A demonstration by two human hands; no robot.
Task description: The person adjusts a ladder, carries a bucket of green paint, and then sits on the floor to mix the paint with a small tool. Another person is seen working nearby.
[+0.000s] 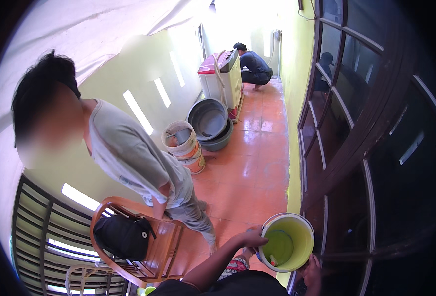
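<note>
A person's left hand [254,240] grips the near rim of a yellow-green bucket [300,236], fingers clamped over its white-edged lip, while the right hand [312,270] sits against the bucket's lower right side; whether those fingers are closed on it cannot be told. The bucket is held low over an orange tiled floor [257,167], just beside a dark wood-framed window wall [356,148] on the right. Inside it lie a round green lid or dish [278,245] and a small pale object with an orange tip [273,259], too small to identify.

To the left, another person in a grey sleeveless shirt [129,153] stands next to a wooden chair [149,256] that carries a black bag [122,237]. Farther along the passage, a stained white paint bucket [184,148] stands on the floor, something grey showing inside it. Behind it two grey plastic basins [209,123], nested one in the other, lean tilted against a white washing machine with a pink lid [220,79]. At the far end a third person in a dark blue shirt [255,66] crouches beside the machine. Yellow walls line both sides of the passage.
</note>
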